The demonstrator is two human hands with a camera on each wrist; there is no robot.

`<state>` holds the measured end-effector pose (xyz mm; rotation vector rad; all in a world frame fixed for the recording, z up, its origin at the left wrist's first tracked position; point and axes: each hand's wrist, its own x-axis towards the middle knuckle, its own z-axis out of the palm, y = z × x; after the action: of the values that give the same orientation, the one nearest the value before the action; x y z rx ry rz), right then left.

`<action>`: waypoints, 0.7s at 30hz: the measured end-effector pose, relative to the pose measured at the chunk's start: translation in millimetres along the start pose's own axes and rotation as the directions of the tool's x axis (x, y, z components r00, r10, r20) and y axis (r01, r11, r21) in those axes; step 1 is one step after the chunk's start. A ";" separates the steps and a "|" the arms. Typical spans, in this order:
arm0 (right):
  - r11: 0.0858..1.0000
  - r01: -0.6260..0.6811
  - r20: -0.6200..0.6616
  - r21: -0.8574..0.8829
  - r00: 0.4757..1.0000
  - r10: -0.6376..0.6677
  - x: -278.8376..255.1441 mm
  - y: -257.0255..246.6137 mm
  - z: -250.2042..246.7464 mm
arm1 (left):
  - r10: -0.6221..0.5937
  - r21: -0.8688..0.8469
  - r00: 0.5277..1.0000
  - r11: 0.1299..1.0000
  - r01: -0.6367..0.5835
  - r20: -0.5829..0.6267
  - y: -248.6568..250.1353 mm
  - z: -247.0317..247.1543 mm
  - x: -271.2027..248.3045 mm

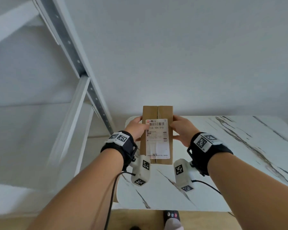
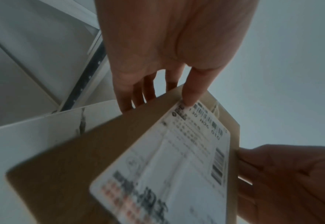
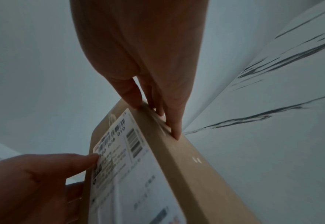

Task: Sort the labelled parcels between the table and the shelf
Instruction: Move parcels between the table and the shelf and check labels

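A flat brown cardboard parcel [image 1: 163,112] with a white shipping label [image 1: 157,138] facing up is held above the left part of the white marble table [image 1: 214,163]. My left hand [image 1: 136,128] grips its left edge, thumb on the label [image 2: 177,159] and fingers underneath. My right hand [image 1: 181,131] grips the right edge, thumb on top and fingers [image 3: 174,121] along the side of the parcel [image 3: 186,166]. In the left wrist view the parcel [image 2: 71,159] fills the lower half, and the right hand [image 2: 292,181] shows at its far edge.
A white metal shelf with a perforated grey upright [image 1: 76,63] stands to the left of the table, close to its corner. A plain wall rises behind. A foot in a dark sandal [image 1: 172,218] stands on the wooden floor below the table's front edge.
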<state>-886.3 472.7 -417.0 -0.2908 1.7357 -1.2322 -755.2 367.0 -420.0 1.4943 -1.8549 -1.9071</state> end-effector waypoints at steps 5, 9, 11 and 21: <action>0.998 -0.014 0.074 -0.065 0.997 0.018 45.7 -5.2 11.4 | -0.039 0.058 0.992 0.997 0.047 -0.123 1.0 -8.6 29.3; 0.996 -0.018 0.101 -0.086 0.995 0.027 65.1 -9.0 19.4 | -0.011 0.134 0.986 0.990 0.033 -0.168 3.0 -13.7 41.3; 0.995 -0.026 0.107 -0.092 0.994 0.036 71.6 -10.5 23.5 | 0.013 0.181 0.983 0.983 0.021 -0.185 4.7 -16.2 47.4; 0.979 0.028 0.104 -0.201 0.995 -0.007 84.6 -17.5 47.6 | 0.059 0.346 0.983 0.938 0.005 -0.175 3.5 -36.5 65.4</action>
<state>-897.6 380.9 -451.3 -0.4828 1.7740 -1.0351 -766.6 297.5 -445.6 1.6613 -2.1893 -1.4251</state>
